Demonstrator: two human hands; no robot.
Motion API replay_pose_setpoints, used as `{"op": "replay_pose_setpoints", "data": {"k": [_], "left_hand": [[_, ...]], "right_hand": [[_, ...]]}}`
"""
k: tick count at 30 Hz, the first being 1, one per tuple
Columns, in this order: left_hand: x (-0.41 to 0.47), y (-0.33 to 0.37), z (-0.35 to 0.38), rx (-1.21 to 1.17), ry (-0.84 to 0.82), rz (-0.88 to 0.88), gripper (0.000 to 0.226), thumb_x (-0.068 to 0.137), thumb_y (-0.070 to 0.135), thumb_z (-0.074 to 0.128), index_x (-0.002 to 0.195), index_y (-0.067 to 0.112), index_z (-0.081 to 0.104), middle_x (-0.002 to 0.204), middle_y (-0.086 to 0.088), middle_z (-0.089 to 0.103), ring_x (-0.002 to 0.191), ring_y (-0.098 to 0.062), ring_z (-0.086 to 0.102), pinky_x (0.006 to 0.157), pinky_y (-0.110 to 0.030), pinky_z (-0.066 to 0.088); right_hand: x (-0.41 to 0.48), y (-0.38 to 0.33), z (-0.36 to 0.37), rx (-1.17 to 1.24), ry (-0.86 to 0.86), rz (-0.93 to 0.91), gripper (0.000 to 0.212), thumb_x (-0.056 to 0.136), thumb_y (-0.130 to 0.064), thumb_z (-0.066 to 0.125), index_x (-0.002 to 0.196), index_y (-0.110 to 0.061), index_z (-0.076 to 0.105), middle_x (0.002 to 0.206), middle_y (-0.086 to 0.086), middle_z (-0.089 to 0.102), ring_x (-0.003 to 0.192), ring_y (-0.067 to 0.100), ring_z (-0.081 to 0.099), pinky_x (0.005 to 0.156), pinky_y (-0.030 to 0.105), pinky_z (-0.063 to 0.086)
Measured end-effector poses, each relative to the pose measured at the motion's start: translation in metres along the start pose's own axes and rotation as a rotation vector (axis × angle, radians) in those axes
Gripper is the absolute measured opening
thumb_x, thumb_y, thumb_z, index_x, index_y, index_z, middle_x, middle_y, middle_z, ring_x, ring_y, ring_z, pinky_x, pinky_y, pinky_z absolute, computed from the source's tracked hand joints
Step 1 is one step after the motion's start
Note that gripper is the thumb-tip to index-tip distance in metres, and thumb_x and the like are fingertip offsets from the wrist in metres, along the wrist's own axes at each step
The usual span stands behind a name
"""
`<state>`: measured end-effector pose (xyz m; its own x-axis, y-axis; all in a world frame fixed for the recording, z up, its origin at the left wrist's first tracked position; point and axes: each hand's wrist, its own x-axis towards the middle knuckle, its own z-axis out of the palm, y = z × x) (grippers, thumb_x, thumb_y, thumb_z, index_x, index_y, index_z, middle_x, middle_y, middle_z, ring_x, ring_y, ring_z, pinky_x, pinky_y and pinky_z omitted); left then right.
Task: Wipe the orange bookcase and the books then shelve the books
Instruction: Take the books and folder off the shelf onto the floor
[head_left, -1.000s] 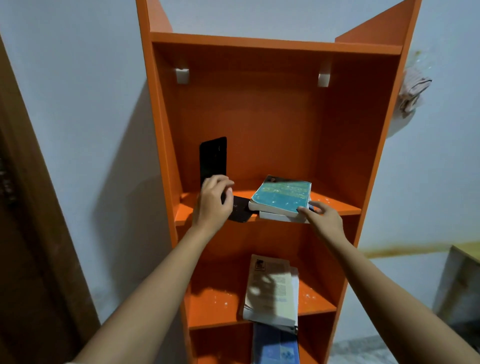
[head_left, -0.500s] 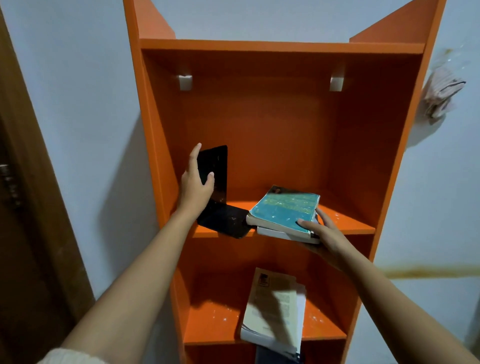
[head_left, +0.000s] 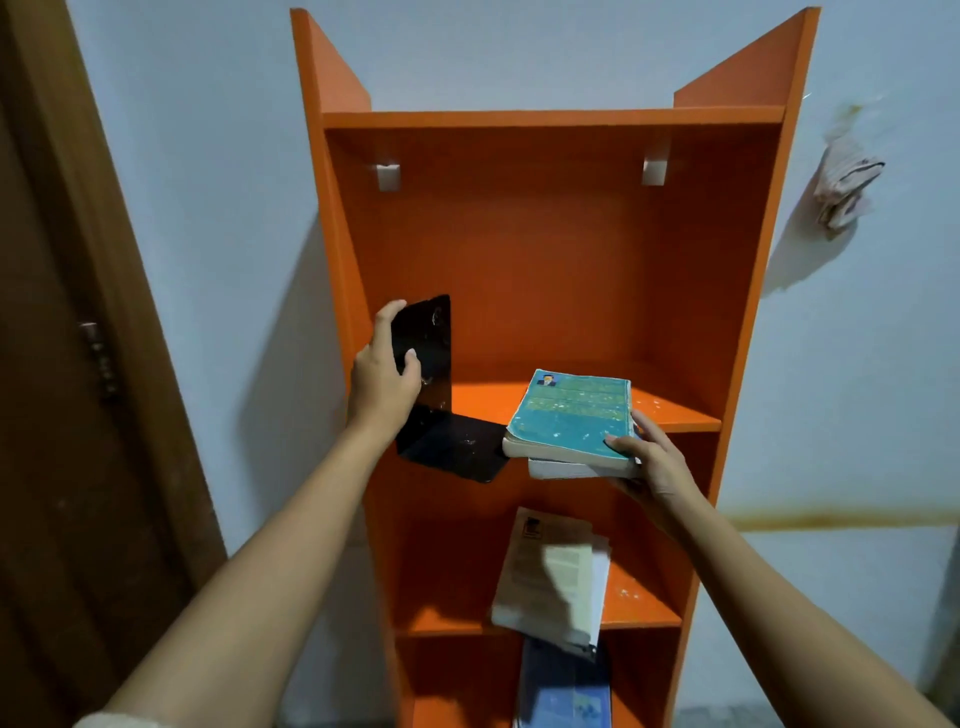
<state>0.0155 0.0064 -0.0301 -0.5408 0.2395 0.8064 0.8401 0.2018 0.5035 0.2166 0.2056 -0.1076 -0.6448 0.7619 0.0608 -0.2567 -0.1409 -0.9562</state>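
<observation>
Reaching forward, both bare forearms extend to the orange bookcase (head_left: 571, 249), which stands against a pale wall.

Nearest, on the lowest visible shelf, a blue book (head_left: 566, 696) lies flat. One shelf up, a cream paperback (head_left: 545, 577) lies flat and overhangs the front edge; white specks mark the orange board to its right.

At the shelf above, the left hand (head_left: 382, 376) grips the upright plate of a black bookend (head_left: 434, 410), thumb across its face and fingers wrapped behind its left edge. The bookend's base juts past the shelf front. The right hand (head_left: 649, 462) holds a teal book (head_left: 571, 415) stacked on a second book (head_left: 571, 470): thumb on the cover's near corner, fingers curled under the stack. The stack sits half on the shelf, its near end overhanging, just beside the bookend's base. Pale flecks show on the board to the right.

Further back, two white brackets (head_left: 388, 176) sit high on the rear panel. A crumpled cloth (head_left: 844, 187) hangs on the wall to the right, above a yellowish stain line (head_left: 831, 518). A brown door (head_left: 78, 364) stands to the left.
</observation>
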Motion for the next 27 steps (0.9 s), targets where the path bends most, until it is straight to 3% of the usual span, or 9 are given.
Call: {"op": "replay_pose_setpoints", "data": {"k": [4, 8, 12, 14, 17, 20, 24, 25, 27], "left_hand": [[-0.035, 0.008, -0.044, -0.014, 0.016, 0.02, 0.05, 0.087, 0.002, 0.054, 0.133, 0.019, 0.041, 0.07, 0.001, 0.053, 0.055, -0.021, 0.052, 0.052, -0.032, 0.043], [-0.09, 0.009, -0.095, -0.051, -0.038, -0.036, 0.051, 0.088, 0.0, 0.053, 0.134, 0.019, 0.041, 0.093, -0.002, 0.06, 0.07, -0.017, 0.059, 0.061, -0.025, 0.05], [-0.152, -0.01, -0.145, -0.034, -0.104, -0.155, 0.052, 0.09, 0.001, 0.051, 0.134, 0.026, 0.038, 0.108, -0.004, 0.06, 0.087, -0.02, 0.062, 0.073, -0.035, 0.057], [-0.184, -0.023, -0.171, 0.006, -0.113, -0.21, 0.052, 0.091, 0.002, 0.052, 0.135, 0.027, 0.037, 0.107, -0.007, 0.06, 0.09, -0.023, 0.063, 0.072, -0.035, 0.058], [-0.227, -0.042, -0.21, 0.056, -0.099, -0.35, 0.05, 0.093, 0.001, 0.051, 0.136, 0.024, 0.039, 0.112, -0.007, 0.055, 0.096, -0.016, 0.058, 0.062, -0.014, 0.052], [-0.271, -0.068, -0.249, 0.1, -0.094, -0.455, 0.05, 0.093, 0.001, 0.049, 0.136, 0.026, 0.039, 0.122, -0.01, 0.054, 0.107, -0.02, 0.057, 0.078, -0.024, 0.056], [-0.335, -0.107, -0.293, 0.191, -0.087, -0.561, 0.047, 0.094, 0.0, 0.048, 0.136, 0.021, 0.041, 0.123, -0.01, 0.055, 0.107, -0.015, 0.055, 0.084, -0.009, 0.044], [-0.351, -0.116, -0.301, 0.22, -0.076, -0.594, 0.047, 0.094, 0.0, 0.049, 0.136, 0.021, 0.041, 0.125, -0.01, 0.056, 0.109, -0.017, 0.055, 0.088, -0.013, 0.045], [-0.383, -0.138, -0.311, 0.275, -0.058, -0.664, 0.048, 0.094, 0.001, 0.05, 0.137, 0.021, 0.042, 0.128, -0.01, 0.056, 0.116, -0.022, 0.055, 0.099, -0.029, 0.046]], "right_hand": [[-0.049, 0.009, 0.004, 0.011, 0.068, -0.1, 0.053, 0.081, -0.001, 0.059, 0.127, -0.027, 0.055, 0.12, 0.009, 0.063, 0.096, 0.023, 0.063, 0.068, 0.036, 0.054], [-0.108, 0.031, 0.017, 0.075, 0.099, -0.107, 0.055, 0.079, 0.001, 0.058, 0.128, -0.025, 0.056, 0.119, 0.008, 0.064, 0.097, 0.024, 0.064, 0.063, 0.03, 0.054], [-0.165, 0.057, 0.04, 0.058, 0.077, -0.008, 0.055, 0.083, 0.004, 0.053, 0.132, -0.021, 0.052, 0.119, 0.008, 0.063, 0.086, 0.018, 0.063, 0.06, 0.028, 0.052], [-0.191, 0.078, 0.052, -0.01, 0.029, 0.036, 0.059, 0.085, 0.005, 0.053, 0.137, -0.021, 0.046, 0.122, 0.009, 0.061, 0.085, 0.019, 0.064, 0.059, 0.029, 0.054], [-0.218, 0.124, 0.071, -0.098, -0.083, 0.116, 0.06, 0.087, 0.004, 0.052, 0.141, -0.022, 0.041, 0.126, 0.013, 0.057, 0.091, 0.026, 0.065, 0.056, 0.028, 0.056], [-0.235, 0.175, 0.098, -0.143, -0.175, 0.236, 0.063, 0.087, 0.006, 0.052, 0.141, -0.025, 0.041, 0.123, 0.012, 0.06, 0.093, 0.031, 0.065, 0.05, 0.023, 0.054], [-0.248, 0.246, 0.137, -0.26, -0.338, 0.356, 0.06, 0.086, 0.01, 0.048, 0.129, -0.03, 0.049, 0.104, 0.003, 0.065, 0.075, 0.021, 0.063, 0.049, 0.021, 0.051], [-0.248, 0.266, 0.143, -0.293, -0.393, 0.394, 0.06, 0.085, 0.01, 0.048, 0.129, -0.03, 0.05, 0.101, 0.001, 0.067, 0.073, 0.024, 0.062, 0.055, 0.025, 0.051], [-0.246, 0.308, 0.155, -0.372, -0.551, 0.475, 0.061, 0.085, 0.007, 0.049, 0.133, -0.031, 0.049, 0.101, 0.003, 0.071, 0.078, 0.037, 0.059, 0.07, 0.045, 0.047]]}}
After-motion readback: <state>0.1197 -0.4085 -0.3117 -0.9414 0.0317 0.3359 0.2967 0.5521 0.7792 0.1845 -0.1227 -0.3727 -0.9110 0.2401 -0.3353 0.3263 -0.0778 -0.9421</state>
